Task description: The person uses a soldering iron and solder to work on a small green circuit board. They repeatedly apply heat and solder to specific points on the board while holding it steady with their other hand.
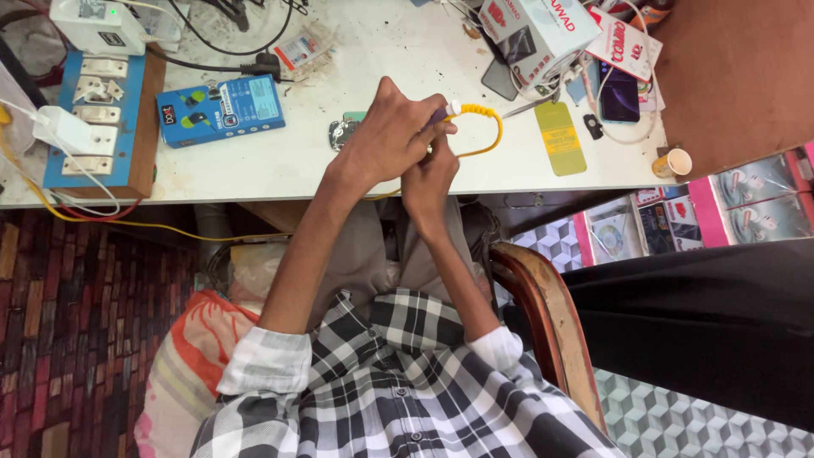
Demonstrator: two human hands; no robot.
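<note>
Both my hands are together over the front edge of a white worktable (pixel 280 165). My left hand (pixel 386 136) pinches the white and purple plug end of a yellow cable (pixel 496 127) between its fingertips. My right hand (pixel 428 174) sits just below and against it, fingers closed on the lower run of the same cable. The cable curls in a loop to the right of both hands. A small metal part (pixel 342 132) lies on the table right behind my left hand, partly hidden by it.
A blue flat box (pixel 220 108) lies left of the hands. A socket board (pixel 102 119) with a white charger (pixel 64 129) is at far left. To the right are a white carton (pixel 538 30), a phone (pixel 619 93), a yellow card (pixel 561 137), a small cup (pixel 674 161) and a wooden chair arm (pixel 543 314).
</note>
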